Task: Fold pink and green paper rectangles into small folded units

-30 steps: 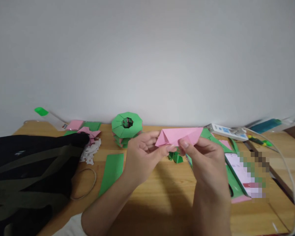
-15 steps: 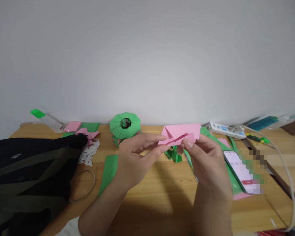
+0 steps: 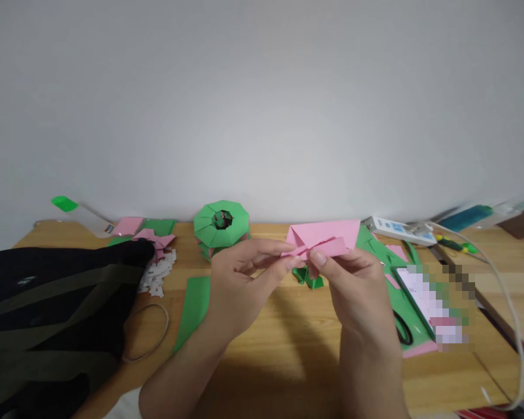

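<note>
A pink sheet of folded paper [image 3: 325, 234] is held up above the table between both hands. My left hand [image 3: 244, 282] pinches its left corner between thumb and fingers. From the right, my right hand [image 3: 356, 285] grips the lower edge, its thumb pressing on a narrow folded strip and its fingers behind the paper. Beneath the paper, small green folded pieces [image 3: 313, 281] lie on the table, partly hidden. A ring-shaped green and pink paper model [image 3: 238, 227] stands behind my left hand. A green sheet [image 3: 193, 305] lies left of my left wrist.
A dark cloth or bag [image 3: 56, 326] covers the left side. Near it are white paper scraps [image 3: 159, 273], a pink folded piece [image 3: 151, 235] and a cable [image 3: 166, 331]. At right are a phone [image 3: 419, 297], green paper [image 3: 378, 247] and a power strip [image 3: 399, 230].
My right hand has shifted left along the paper, its thumb now nearer my left fingers. More of the green paper and a black loop beside the phone shows. My left hand stays nearly still.
</note>
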`<state>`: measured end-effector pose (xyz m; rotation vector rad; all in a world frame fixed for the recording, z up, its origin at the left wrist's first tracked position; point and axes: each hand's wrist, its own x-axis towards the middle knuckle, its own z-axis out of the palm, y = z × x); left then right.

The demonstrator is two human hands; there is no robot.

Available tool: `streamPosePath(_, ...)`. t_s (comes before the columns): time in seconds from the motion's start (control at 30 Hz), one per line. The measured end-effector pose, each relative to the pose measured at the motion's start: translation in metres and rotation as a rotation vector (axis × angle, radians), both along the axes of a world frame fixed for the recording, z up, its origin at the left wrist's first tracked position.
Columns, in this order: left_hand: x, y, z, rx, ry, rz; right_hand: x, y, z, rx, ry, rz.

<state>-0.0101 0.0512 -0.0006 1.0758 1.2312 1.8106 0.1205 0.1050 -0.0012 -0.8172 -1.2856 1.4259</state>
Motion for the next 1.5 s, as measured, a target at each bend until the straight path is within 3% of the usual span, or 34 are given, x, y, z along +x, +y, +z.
streamPosePath(0.33,0.003,0.002,-0.001,0.001,-0.067,0.036,-0.005,-0.002,-0.004,0.054,-0.019,-0.061)
streamPosePath(0.57,-0.005,-0.001,0.001,0.030,0.218,-0.108,-0.002,-0.001,-0.003,0.050,0.000,-0.160)
streamPosePath(0.87,-0.005,0.000,-0.001,0.036,0.263,0.034,-0.002,-0.002,-0.002,0.058,-0.025,-0.056)
streamPosePath(1.5,-0.008,0.001,-0.001,0.183,0.435,0.004,-0.003,0.001,0.002,-0.007,0.053,0.118)
